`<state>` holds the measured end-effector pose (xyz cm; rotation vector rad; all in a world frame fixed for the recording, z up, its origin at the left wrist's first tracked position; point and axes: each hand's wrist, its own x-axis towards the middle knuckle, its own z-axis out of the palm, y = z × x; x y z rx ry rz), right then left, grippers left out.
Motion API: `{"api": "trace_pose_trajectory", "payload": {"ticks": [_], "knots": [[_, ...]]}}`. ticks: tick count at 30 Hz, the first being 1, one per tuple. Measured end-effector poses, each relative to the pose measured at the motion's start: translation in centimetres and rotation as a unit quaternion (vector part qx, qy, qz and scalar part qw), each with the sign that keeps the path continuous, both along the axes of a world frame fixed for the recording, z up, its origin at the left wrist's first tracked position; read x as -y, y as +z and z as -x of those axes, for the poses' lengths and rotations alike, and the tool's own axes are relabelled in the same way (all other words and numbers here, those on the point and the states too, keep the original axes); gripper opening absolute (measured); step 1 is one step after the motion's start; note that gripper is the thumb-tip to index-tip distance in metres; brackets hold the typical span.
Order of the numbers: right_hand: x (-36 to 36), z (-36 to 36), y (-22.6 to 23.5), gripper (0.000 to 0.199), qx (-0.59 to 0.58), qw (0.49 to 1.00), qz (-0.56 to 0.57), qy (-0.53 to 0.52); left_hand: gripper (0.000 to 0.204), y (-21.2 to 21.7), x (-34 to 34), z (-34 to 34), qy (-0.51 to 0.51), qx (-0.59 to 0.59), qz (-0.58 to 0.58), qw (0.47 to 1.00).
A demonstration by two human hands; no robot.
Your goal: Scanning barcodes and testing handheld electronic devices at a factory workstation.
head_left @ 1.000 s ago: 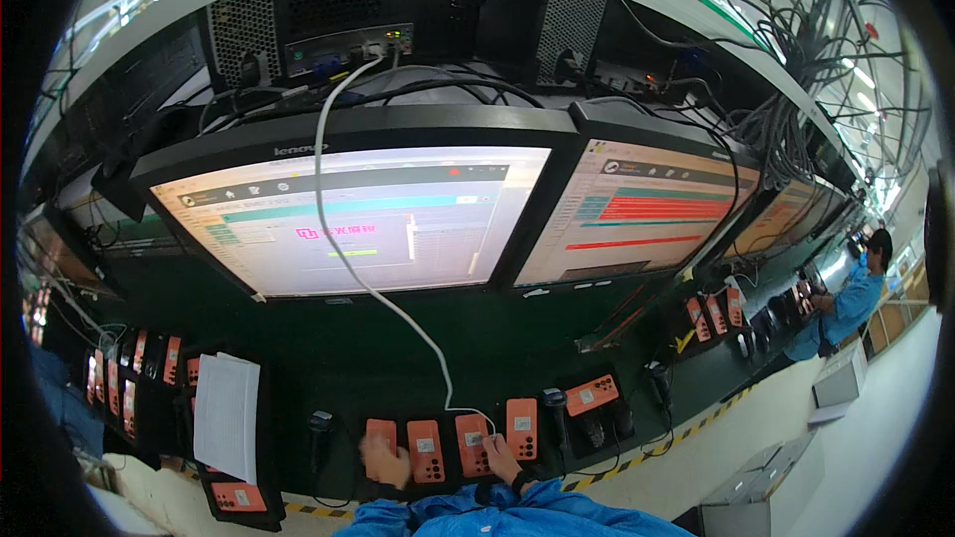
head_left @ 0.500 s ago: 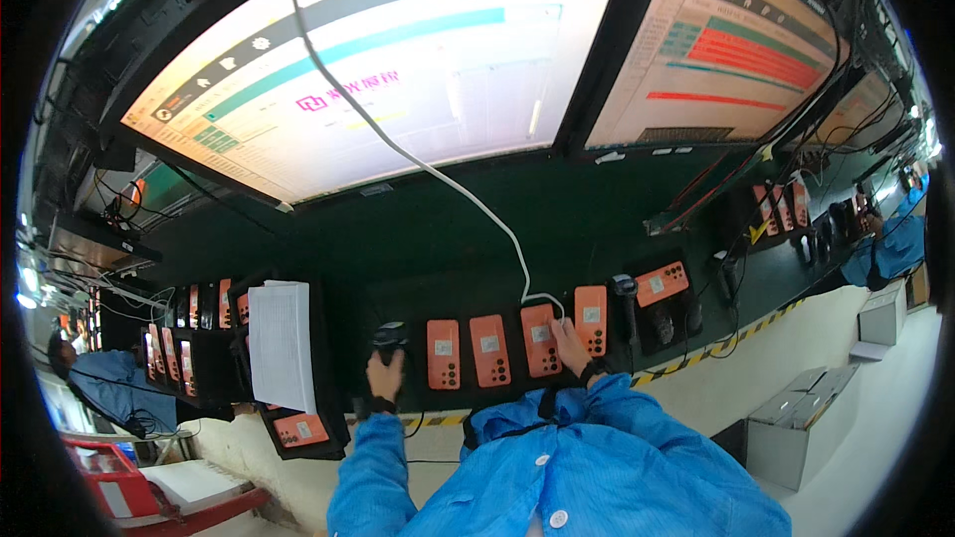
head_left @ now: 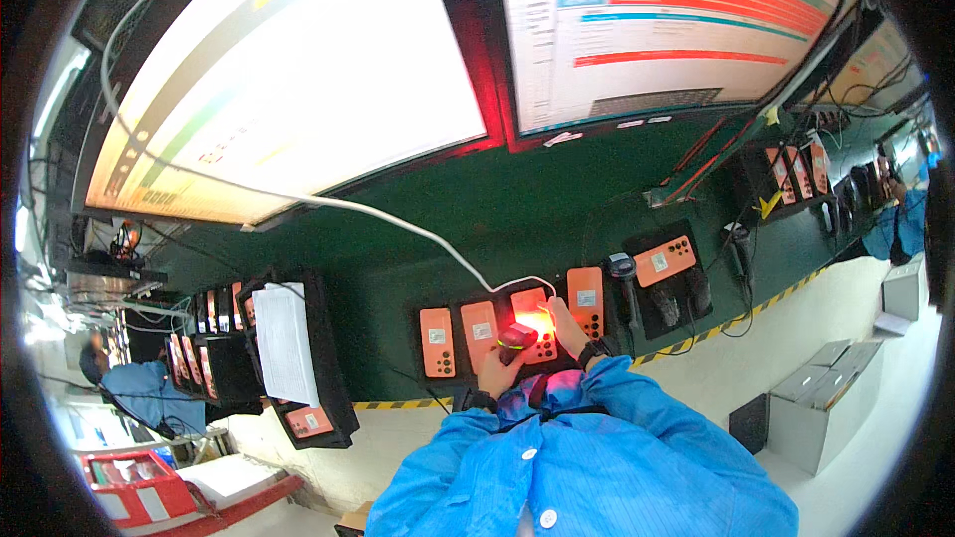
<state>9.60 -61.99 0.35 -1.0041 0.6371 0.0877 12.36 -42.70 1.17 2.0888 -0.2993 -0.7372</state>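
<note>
My left hand [head_left: 497, 375] grips a black barcode scanner [head_left: 516, 336], held low over the third orange phone [head_left: 530, 300] in the row. The scanner's red light glows on that phone and its label. At the phone's right side my right hand [head_left: 569, 328] pinches the end of a white cable [head_left: 428, 234]; its tip is hidden by the fingers. To the left lie a first orange phone [head_left: 437, 338] and a second orange phone [head_left: 477, 323], camera side up. A fourth orange phone [head_left: 586, 288] lies just beyond my right hand.
Two large monitors [head_left: 667, 50] stand behind the dark green bench [head_left: 398, 249]. To the left are black trays of phones and a paper stack [head_left: 284, 338]. Further right are a standing scanner [head_left: 624, 278], another orange phone [head_left: 665, 263] on a black tray, and loose cables. Other people sit at both sides.
My left hand has brought the scanner rightward from the bench's left part to the third phone, and its red light is now lit. My right hand stays by that phone with the cable.
</note>
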Motion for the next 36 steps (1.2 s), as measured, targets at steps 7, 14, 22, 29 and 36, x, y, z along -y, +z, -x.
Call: {"api": "trace_pose_trajectory", "payload": {"ticks": [7,14,22,29,36], "knots": [[0.5,0.2,-3.5,0.037,0.0,0.984,0.172,0.053,0.041,5.6,0.3,-1.0,0.048,0.007,-0.016,0.999],[-2.1,-1.6,-0.3,0.032,0.018,0.882,0.469,-0.038,0.051,6.1,-11.6,-11.1,0.219,0.122,-0.364,0.897],[-0.7,-0.1,-1.2,0.023,0.009,0.887,0.462,-0.015,0.067,2.9,-11.8,-11.6,0.278,0.352,-0.345,0.824],[0.5,2.5,3.2,0.027,0.045,0.997,0.009,-0.06,0.031,5.3,2.4,-3.9,-0.097,0.048,0.198,0.974],[0.2,1.3,11.3,0.017,0.151,0.883,0.444,0.011,0.017,7.8,3.6,-3.7,-0.15,0.095,0.086,0.98]]}}
